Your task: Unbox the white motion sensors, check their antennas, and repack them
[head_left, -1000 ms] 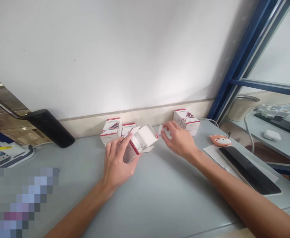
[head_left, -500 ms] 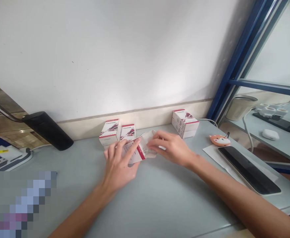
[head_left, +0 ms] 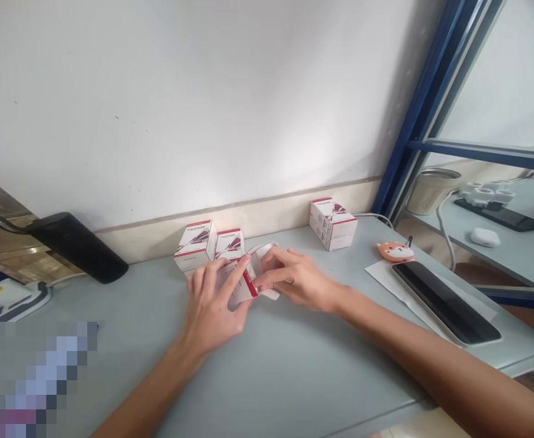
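Observation:
A small white and red carton (head_left: 245, 283) lies on the grey table (head_left: 294, 377) near the back wall. My left hand (head_left: 212, 304) grips its left side, fingers wrapped over the top. My right hand (head_left: 294, 280) presses on the carton's open right end, fingertips on the white flaps. What is inside the carton is hidden by my fingers. Two matching closed cartons (head_left: 194, 242) (head_left: 230, 243) stand just behind my left hand.
A third closed carton (head_left: 333, 222) stands to the right by the wall. A dark phone (head_left: 444, 301) lies on white paper at the right, with an orange animal-shaped trinket (head_left: 394, 250) beside it. A black lamp base (head_left: 77, 246) sits far left. A blue frame (head_left: 413, 121) borders the right.
My right hand has moved left from beside the third carton onto the open end of the carton in my left hand. The flaps have been pushed inward and the carton lowered to the table.

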Demonstrator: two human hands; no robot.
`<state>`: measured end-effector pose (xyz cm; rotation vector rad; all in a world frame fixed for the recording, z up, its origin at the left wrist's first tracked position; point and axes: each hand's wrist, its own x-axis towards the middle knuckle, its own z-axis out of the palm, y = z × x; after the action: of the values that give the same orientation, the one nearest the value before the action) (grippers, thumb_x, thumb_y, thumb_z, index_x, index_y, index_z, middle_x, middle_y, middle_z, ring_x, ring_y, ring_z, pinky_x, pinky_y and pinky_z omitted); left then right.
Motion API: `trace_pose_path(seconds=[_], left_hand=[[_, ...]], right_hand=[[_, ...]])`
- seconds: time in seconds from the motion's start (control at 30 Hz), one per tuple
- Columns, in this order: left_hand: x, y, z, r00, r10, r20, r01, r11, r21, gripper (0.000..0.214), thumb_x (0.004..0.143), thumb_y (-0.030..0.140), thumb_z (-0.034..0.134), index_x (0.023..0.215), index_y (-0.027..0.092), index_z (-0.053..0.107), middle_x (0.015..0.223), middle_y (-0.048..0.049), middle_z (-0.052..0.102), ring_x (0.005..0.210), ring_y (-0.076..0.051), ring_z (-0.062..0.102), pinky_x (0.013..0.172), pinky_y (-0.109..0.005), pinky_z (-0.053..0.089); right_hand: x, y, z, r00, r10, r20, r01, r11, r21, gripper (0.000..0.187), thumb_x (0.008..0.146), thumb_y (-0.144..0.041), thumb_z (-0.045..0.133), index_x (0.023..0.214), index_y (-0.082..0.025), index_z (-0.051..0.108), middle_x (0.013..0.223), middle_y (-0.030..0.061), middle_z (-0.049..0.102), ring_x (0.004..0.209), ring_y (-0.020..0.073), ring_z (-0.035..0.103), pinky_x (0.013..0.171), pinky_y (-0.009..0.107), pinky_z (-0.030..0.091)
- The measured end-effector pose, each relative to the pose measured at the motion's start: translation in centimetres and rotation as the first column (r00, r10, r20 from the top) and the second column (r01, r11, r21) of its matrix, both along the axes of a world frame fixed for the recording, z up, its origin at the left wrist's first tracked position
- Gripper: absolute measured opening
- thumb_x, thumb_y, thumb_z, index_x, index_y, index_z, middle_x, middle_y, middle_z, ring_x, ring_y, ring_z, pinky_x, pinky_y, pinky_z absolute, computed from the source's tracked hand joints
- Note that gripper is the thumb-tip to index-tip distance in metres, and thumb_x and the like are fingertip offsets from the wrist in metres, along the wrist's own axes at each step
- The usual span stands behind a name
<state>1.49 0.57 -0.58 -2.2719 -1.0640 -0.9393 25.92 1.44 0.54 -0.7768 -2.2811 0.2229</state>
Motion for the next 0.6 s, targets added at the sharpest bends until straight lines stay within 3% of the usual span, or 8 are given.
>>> trace_pose_path(seconds=[0.13,0.27,0.43,0.5,0.6], left_hand=[[-0.1,0.0,0.1,1.0,0.017,-0.019,-0.018,1.0,-0.013,0.079,0.087,0.025,0.075,0.159,0.033,0.044,0.13,-0.0151,0.057,0.116,-0.035,0.056,0.099,-0.047,0.042],[-0.2,0.1,0.3,0.998,0.056,-0.023,-0.057,0.997,-0.045,0.075,0.091,0.029,0.073,0.159,0.032,0.044,0.131,-0.0151,0.058,0.116,-0.035,0.056,0.098,-0.047,0.042],[-0.3,0.4,0.3,0.996,0.083,-0.019,-0.084,0.994,-0.066,0.071,0.092,0.031,0.072,0.158,0.032,0.046,0.129,-0.0146,0.06,0.116,-0.034,0.056,0.1,-0.047,0.042],[-0.5,0.5,0.3,0.995,0.094,-0.012,-0.095,0.993,-0.072,0.07,0.092,0.032,0.072,0.158,0.031,0.047,0.128,-0.015,0.06,0.116,-0.034,0.056,0.1,-0.046,0.042],[-0.6,0.8,0.2,0.994,0.108,0.007,-0.107,0.992,-0.072,0.071,0.093,0.035,0.072,0.159,0.029,0.046,0.127,-0.016,0.06,0.112,-0.034,0.056,0.1,-0.047,0.043]], right_hand=[[0.3,0.0,0.2,0.998,0.042,-0.037,-0.046,0.992,-0.117,0.026,0.109,-0.031,0.054,0.117,-0.034,0.078,0.115,0.0055,0.061,0.092,0.0154,0.06,0.087,0.035,0.042],[0.3,-0.2,0.6,0.989,0.072,-0.125,-0.096,0.976,-0.195,0.021,0.104,-0.04,0.063,0.116,-0.029,0.076,0.117,0.0058,0.065,0.098,0.0176,0.062,0.092,0.036,0.046],[-0.2,-0.5,0.7,0.972,0.047,-0.229,-0.111,0.956,-0.272,0.017,0.104,-0.04,0.064,0.11,-0.025,0.069,0.109,0.0014,0.074,0.087,0.0152,0.066,0.094,0.035,0.048],[0.1,-0.2,0.9,0.964,-0.033,-0.263,-0.047,0.955,-0.293,0.018,0.104,-0.042,0.062,0.105,-0.025,0.068,0.104,0.0008,0.075,0.086,0.0159,0.067,0.085,0.031,0.051],[1.6,1.1,1.1,0.925,-0.316,-0.209,0.259,0.93,-0.262,0.016,0.103,-0.041,0.063,0.103,-0.026,0.067,0.099,0.0004,0.075,0.083,0.0172,0.068,0.075,0.03,0.049]])
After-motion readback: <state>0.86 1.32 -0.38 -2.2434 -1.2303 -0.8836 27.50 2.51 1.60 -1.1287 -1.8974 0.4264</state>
